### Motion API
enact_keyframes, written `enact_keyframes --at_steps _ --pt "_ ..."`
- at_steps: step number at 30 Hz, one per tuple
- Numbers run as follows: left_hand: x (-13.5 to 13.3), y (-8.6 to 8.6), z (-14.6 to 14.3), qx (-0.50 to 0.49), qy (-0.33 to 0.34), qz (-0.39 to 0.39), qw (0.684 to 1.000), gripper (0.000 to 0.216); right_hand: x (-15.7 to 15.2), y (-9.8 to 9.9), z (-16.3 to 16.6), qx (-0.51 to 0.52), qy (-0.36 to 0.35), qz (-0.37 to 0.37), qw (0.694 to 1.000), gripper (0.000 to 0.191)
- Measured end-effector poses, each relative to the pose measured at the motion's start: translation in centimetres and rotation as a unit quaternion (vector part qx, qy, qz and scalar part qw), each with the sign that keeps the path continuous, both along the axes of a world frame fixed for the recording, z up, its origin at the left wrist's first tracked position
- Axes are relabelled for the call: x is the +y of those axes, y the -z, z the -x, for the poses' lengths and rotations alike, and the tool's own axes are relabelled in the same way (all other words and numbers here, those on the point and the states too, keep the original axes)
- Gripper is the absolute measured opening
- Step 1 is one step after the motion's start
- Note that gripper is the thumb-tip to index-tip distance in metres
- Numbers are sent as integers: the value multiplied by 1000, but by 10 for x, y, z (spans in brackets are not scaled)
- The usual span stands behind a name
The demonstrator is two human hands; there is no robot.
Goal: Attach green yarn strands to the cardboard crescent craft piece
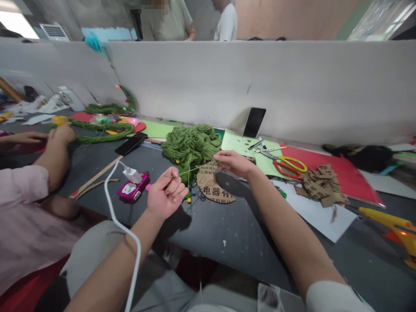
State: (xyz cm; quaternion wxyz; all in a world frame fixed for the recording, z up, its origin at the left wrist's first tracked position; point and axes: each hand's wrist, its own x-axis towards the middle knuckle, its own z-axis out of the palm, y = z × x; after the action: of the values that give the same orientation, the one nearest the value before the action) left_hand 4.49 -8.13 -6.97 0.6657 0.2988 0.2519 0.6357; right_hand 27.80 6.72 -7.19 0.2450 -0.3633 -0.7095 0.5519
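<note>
A thin strand of green yarn runs taut between my two hands above the desk. My left hand is closed, pinching one end of the strand between thumb and forefinger. Fingers together, my right hand grips the other end; a small brownish bit at its fingertips is too blurred to name. Below and between the hands lies a round cardboard disc with printed characters. Just behind sits a heap of green yarn. Small coloured beads or pompoms lie near my left hand.
Red-and-yellow-handled scissors, cardboard scraps and a yellow glue gun lie right. A phone leans on the partition. A magenta power socket with a white cable is left, beside a co-worker's arms.
</note>
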Motion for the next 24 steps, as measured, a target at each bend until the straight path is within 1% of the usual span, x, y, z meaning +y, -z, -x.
enact_keyframes --at_steps 2,3,4,5,7,9,11,12,13,14,15,16,17,18,19,20,21,22,23,24 --pt "-2 -3 5 -15 5 6 1000 19 9 22 8 8 52 26 998 19" --pt "-2 -4 8 -20 2 6 1000 22 11 30 12 6 74 34 997 18" --pt "-2 -6 12 -26 -6 4 1000 24 12 35 15 4 85 44 995 17" --pt "-2 -8 16 -32 -18 0 999 26 11 39 19 2 80 55 995 18" --pt "-1 -11 23 -42 -39 -13 998 31 6 42 28 1 34 79 996 21" --pt "-1 -12 27 -30 -37 -36 998 38 -3 41 41 21 -10 113 993 24" --pt "-3 -11 25 20 -1 -65 998 45 -13 38 57 72 -5 170 983 28" --pt "-5 -11 22 61 32 -84 994 47 -17 36 64 103 10 210 972 29" --pt "-7 -12 17 111 75 -108 985 46 -22 34 71 131 18 247 960 30" --pt "-10 -13 12 173 125 -136 967 42 -25 31 77 157 21 277 948 29" --pt "-14 -14 5 242 178 -170 939 37 -28 27 80 182 14 295 938 27" --pt "-18 -16 -1 312 225 -208 899 30 -30 22 82 205 1 302 931 25" --pt "-22 -18 -8 379 261 -248 853 23 -31 16 81 231 -12 301 925 22" --pt "-25 -20 -13 431 285 -288 807 18 -31 10 79 256 -21 293 921 19" --pt "-28 -22 -18 464 298 -320 770 16 -31 4 75 279 -26 278 919 16" --pt "-30 -23 -21 482 304 -345 746 19 -30 -3 70 300 -21 256 918 15" --pt "-30 -22 -23 487 299 -360 738 22 -28 -9 65 319 -7 233 919 16" --pt "-29 -20 -22 482 283 -366 744 24 -26 -16 59 336 14 206 919 18" --pt "-26 -16 -19 469 251 -366 763 24 -24 -22 54 352 38 178 918 19" --pt "-21 -11 -15 455 203 -355 791 23 -22 -27 48 364 63 152 917 18"
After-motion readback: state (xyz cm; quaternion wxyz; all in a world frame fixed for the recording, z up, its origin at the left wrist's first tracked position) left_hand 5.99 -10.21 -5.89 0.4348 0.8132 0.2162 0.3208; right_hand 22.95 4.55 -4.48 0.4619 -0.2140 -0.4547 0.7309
